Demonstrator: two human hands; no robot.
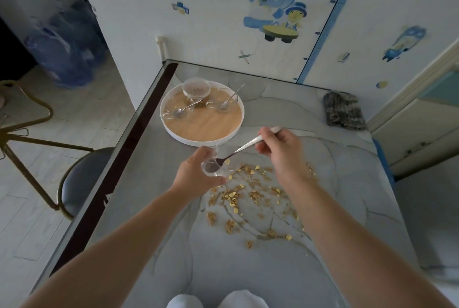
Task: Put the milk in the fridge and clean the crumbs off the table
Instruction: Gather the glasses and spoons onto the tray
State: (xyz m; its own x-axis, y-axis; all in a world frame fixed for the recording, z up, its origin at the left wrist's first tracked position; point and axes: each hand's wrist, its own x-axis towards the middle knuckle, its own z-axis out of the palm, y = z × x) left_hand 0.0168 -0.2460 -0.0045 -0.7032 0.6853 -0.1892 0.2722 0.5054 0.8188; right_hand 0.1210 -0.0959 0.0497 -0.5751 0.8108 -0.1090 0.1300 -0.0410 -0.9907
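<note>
Yellow-brown crumbs (248, 195) lie scattered over the middle of the grey marble-look table (173, 245). My left hand (196, 171) grips a small clear glass cup (218, 161), tilted above the table's middle. My right hand (280, 146) pinches the handle of a metal spoon (238, 151) whose bowl reaches into that cup. No milk container is in view.
A round white tray (203, 138) with a wooden base holds a glass bowl (196, 89) and two glass cups with spoons. A grey cloth (342, 111) lies at the table's far right. A dark stool (82, 178) stands left of the table. The wall carries cartoon stickers.
</note>
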